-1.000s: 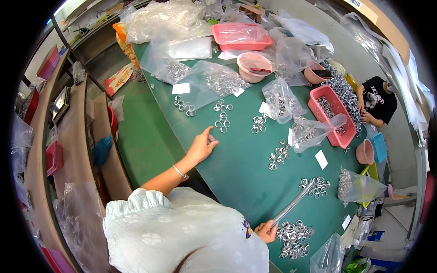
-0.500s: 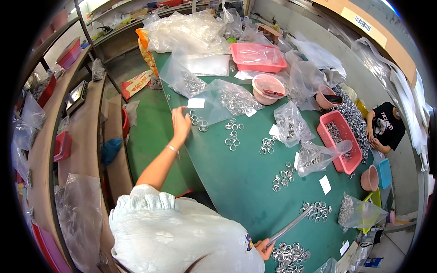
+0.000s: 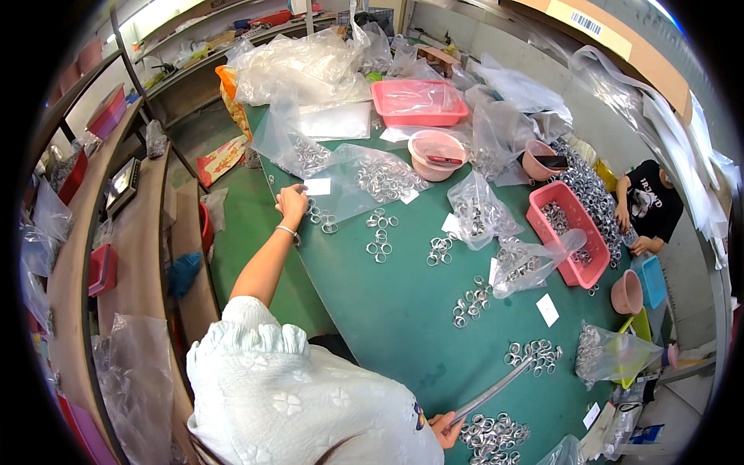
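My left hand point(image 3: 291, 203) is at the table's left edge with its fingers drawn together, beside a white card point(image 3: 317, 187) and a small group of silver rings point(image 3: 329, 223). Whatever its fingers pinch is too small to make out. Low in the view, my right hand point(image 3: 445, 428) grips the thick end of a tapered grey metal ring mandrel point(image 3: 496, 387). The mandrel slants up and right, its tip by one group of rings point(image 3: 540, 354). A larger heap of rings point(image 3: 496, 439) lies just right of this hand.
Clear bags of rings point(image 3: 385, 177) and a pink basket point(image 3: 535, 203) stand on the green table point(image 3: 372, 310). A person in a black shirt point(image 3: 653, 203) works at the far right beside a big ring pile point(image 3: 593, 186). Shelves point(image 3: 132, 256) line the left.
My left hand has come down toward the table edge, its fingers now closer together near the card. The whole view has shifted slightly. My right hand still holds the mandrel.
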A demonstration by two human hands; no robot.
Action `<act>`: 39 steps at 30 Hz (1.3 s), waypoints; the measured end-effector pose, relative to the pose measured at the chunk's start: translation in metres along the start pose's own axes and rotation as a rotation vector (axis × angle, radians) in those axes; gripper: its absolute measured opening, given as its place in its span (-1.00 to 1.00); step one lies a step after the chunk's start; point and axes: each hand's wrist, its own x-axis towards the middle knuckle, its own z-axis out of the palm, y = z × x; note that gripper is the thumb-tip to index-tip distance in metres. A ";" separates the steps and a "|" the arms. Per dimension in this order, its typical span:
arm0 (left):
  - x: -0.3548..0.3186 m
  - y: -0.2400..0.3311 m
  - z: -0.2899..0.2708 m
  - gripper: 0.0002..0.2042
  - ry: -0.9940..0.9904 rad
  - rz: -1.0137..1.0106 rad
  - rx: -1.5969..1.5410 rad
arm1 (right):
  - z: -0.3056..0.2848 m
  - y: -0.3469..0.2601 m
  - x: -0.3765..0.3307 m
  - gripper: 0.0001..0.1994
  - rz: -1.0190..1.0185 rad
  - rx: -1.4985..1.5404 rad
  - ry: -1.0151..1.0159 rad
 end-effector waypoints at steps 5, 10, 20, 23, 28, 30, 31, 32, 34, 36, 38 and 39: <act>0.005 -0.009 -0.005 -0.75 0.144 0.155 -0.180 | 0.002 -0.002 -0.001 -0.57 0.000 -0.015 -0.014; 0.017 -0.044 -0.005 -0.68 0.692 -0.018 -0.680 | -0.004 0.009 0.002 -0.58 -0.063 0.008 -0.074; -0.058 -0.277 0.069 -0.91 0.040 -0.690 -0.760 | -0.008 0.013 0.000 -0.59 -0.008 0.121 -0.110; -0.187 -0.320 0.119 -0.87 -0.401 -0.930 -0.311 | -0.011 0.010 0.000 -0.60 -0.057 0.087 -0.094; -0.224 -0.315 0.114 -0.78 -0.451 -0.805 -0.152 | -0.013 0.021 0.003 -0.62 -0.050 0.059 -0.124; -0.183 -0.315 0.109 -0.75 -0.279 -0.641 -0.102 | -0.013 0.025 0.002 -0.62 -0.118 0.000 -0.113; -0.157 -0.313 0.106 -0.73 -0.147 -0.538 -0.082 | -0.014 0.026 0.002 -0.62 -0.149 -0.030 -0.116; -0.122 -0.306 0.102 -0.71 -0.002 -0.416 -0.064 | -0.015 -0.004 0.001 -0.67 0.056 -0.014 -0.192; -0.046 -0.292 0.072 -0.67 0.356 -0.198 -0.060 | -0.019 -0.005 0.002 -0.69 0.060 0.003 -0.228; 0.010 -0.254 0.036 -0.62 0.550 -0.255 -0.179 | -0.018 -0.003 0.004 -0.69 0.045 -0.019 -0.217; 0.065 -0.224 -0.016 -0.51 0.677 -0.134 -0.114 | -0.015 -0.002 0.002 -0.67 0.064 -0.040 -0.193; 0.085 -0.204 -0.035 -0.51 0.730 -0.103 -0.136 | -0.017 0.004 0.003 -0.67 0.020 -0.069 -0.200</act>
